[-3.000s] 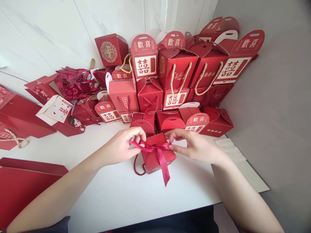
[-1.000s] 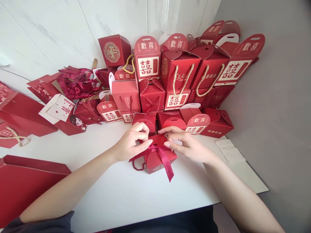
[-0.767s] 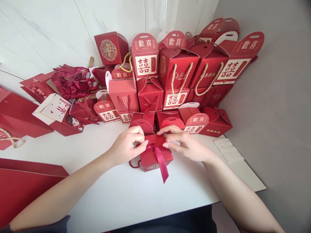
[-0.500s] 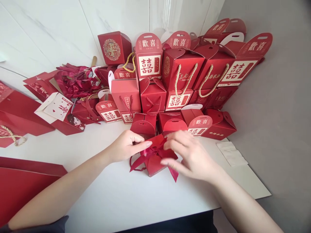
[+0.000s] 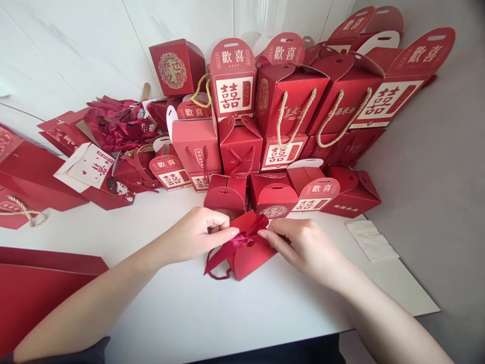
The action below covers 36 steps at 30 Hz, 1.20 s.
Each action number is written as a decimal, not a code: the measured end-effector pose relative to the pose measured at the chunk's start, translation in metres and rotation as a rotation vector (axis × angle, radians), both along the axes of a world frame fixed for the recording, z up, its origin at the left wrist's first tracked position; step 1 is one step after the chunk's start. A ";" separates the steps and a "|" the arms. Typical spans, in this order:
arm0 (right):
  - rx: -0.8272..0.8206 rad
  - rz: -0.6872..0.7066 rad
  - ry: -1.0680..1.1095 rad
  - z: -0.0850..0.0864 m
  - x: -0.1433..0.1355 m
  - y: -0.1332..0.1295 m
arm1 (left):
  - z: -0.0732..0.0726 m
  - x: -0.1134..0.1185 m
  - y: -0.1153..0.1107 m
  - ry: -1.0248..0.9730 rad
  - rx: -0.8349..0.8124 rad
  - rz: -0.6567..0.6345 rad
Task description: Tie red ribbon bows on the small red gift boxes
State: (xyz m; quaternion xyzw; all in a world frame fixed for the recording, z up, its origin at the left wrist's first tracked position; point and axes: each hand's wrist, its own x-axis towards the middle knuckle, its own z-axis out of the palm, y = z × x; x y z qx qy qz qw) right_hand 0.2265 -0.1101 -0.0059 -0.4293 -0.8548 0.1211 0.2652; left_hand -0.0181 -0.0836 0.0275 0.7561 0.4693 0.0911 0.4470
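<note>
A small red gift box [image 5: 252,260] stands on the white table close in front of me, with a dark red ribbon [image 5: 242,240] tied in a bow at its top. My left hand [image 5: 202,233] is closed in a pinch on the ribbon at the bow's left side. On the other side my right hand [image 5: 303,245] pinches the ribbon's right part between thumb and fingers. A dark red cord [image 5: 217,276] loops out at the box's lower left. The fingers partly cover the bow and the upper edges of the box.
Stacked red gift boxes [image 5: 291,101] fill the back of the white table [image 5: 182,308]. Ribbon bows [image 5: 113,124] are heaped at the back left, near a white-flapped box [image 5: 89,164]. A large red bag [image 5: 45,288] lies at left; folded tissue [image 5: 371,240] sits at right.
My right hand has gone from hovering with parted fingers to pinching the bow's right side. The ribbon tail hanging at the right no longer shows. The view has shifted slightly.
</note>
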 end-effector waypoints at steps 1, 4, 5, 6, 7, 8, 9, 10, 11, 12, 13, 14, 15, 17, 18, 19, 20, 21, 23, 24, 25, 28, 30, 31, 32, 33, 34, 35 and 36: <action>-0.137 -0.007 0.039 0.001 0.000 0.001 | -0.002 0.001 0.000 0.014 0.046 0.024; -0.558 -0.025 0.168 0.004 0.001 0.006 | -0.008 0.004 0.000 0.050 0.148 0.061; -0.672 -0.029 0.207 0.005 0.001 0.008 | -0.010 0.004 0.001 0.054 0.161 0.061; -0.762 -0.031 0.241 0.004 0.001 0.010 | -0.012 0.004 0.002 0.053 0.164 0.056; -0.827 -0.027 0.267 0.004 0.001 0.012 | -0.014 0.003 0.004 0.048 0.159 0.048; -0.870 -0.014 0.283 0.003 0.003 0.014 | -0.016 0.003 0.006 0.038 0.151 0.040; -0.900 0.009 0.284 0.003 0.006 0.016 | -0.017 0.002 0.007 0.023 0.139 0.032; -0.926 0.041 0.269 0.003 0.010 0.018 | -0.018 0.001 0.009 0.003 0.128 0.025; -0.953 0.083 0.239 0.004 0.016 0.020 | -0.019 0.000 0.010 -0.020 0.120 0.018; -0.978 0.134 0.194 0.005 0.024 0.022 | -0.019 -0.001 0.012 -0.039 0.114 0.012; -0.999 0.189 0.137 0.007 0.032 0.024 | -0.020 -0.002 0.013 -0.052 0.110 0.007; -1.007 0.242 0.082 0.009 0.041 0.025 | -0.020 -0.003 0.013 -0.057 0.102 0.000; -1.001 0.285 0.036 0.012 0.049 0.027 | -0.020 -0.004 0.014 -0.054 0.093 -0.005; -0.908 0.291 0.026 0.017 0.059 0.028 | -0.019 -0.005 0.014 -0.034 0.075 -0.016; -0.810 0.259 0.074 0.018 0.060 0.028 | -0.018 -0.005 0.014 -0.025 0.070 -0.021; -0.688 0.217 0.146 0.018 0.058 0.028 | -0.017 -0.004 0.014 -0.018 0.072 -0.027; -0.556 0.187 0.224 0.017 0.053 0.028 | -0.016 -0.004 0.013 -0.011 0.077 -0.032; -0.437 0.180 0.291 0.016 0.046 0.028 | -0.016 -0.004 0.013 -0.004 0.085 -0.035; -0.308 0.253 0.340 0.010 0.030 0.027 | -0.015 -0.003 0.012 0.009 0.100 -0.039; -0.291 0.307 0.336 0.006 0.023 0.027 | -0.014 -0.002 0.012 0.013 0.106 -0.039; -0.286 0.343 0.330 0.003 0.016 0.028 | -0.014 -0.002 0.011 0.013 0.110 -0.040; -0.301 0.334 0.322 -0.006 0.006 0.028 | -0.013 -0.002 0.010 -0.002 0.142 -0.049; -0.316 0.297 0.325 -0.008 0.005 0.029 | -0.014 -0.003 0.010 -0.016 0.188 -0.059; -0.327 0.291 0.328 -0.009 0.005 0.029 | -0.014 -0.004 0.010 -0.020 0.210 -0.063; -0.343 0.293 0.330 -0.009 0.005 0.028 | -0.015 -0.004 0.010 -0.024 0.228 -0.064; -0.364 0.298 0.331 -0.009 0.006 0.028 | -0.016 -0.005 0.010 -0.030 0.239 -0.063; -0.386 0.307 0.331 -0.008 0.006 0.028 | -0.018 -0.006 0.011 -0.039 0.244 -0.058; -0.408 0.315 0.329 -0.008 0.006 0.028 | -0.020 -0.007 0.012 -0.053 0.241 -0.054; -0.427 0.321 0.327 -0.007 0.006 0.028 | -0.022 -0.008 0.013 -0.070 0.231 -0.052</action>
